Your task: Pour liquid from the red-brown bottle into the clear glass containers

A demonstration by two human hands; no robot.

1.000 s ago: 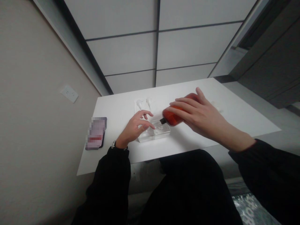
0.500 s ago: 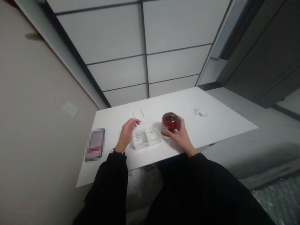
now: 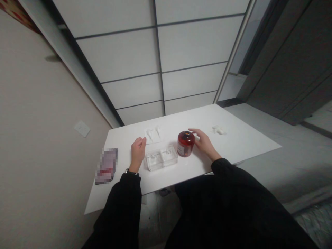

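A squat, glossy red bottle [image 3: 186, 144] with a pale label and a dark opening on top stands upright on the white table. My right hand [image 3: 204, 142] is at its right side, fingers stretched out and parted, the thumb side close to or touching the bottle. My left hand [image 3: 138, 149] is curled closed above the table, with nothing showing in it. Between my hands sits a clear two-compartment box [image 3: 162, 159] with small clear pieces in its compartments. Behind the box, two white objects [image 3: 154, 134] with narrow stems lie on a pale sheet.
A pixelated flat rectangular object [image 3: 106, 166] lies at the table's left edge, near the wall. Small white crumpled-looking pieces [image 3: 218, 130] lie at the right. White panelled doors [image 3: 192, 45] rise behind the table [image 3: 241, 141].
My right hand has loosened from around the bottle and its fingers have opened out. My left hand has moved slightly left and its fingers have curled in. The camera view has tilted up.
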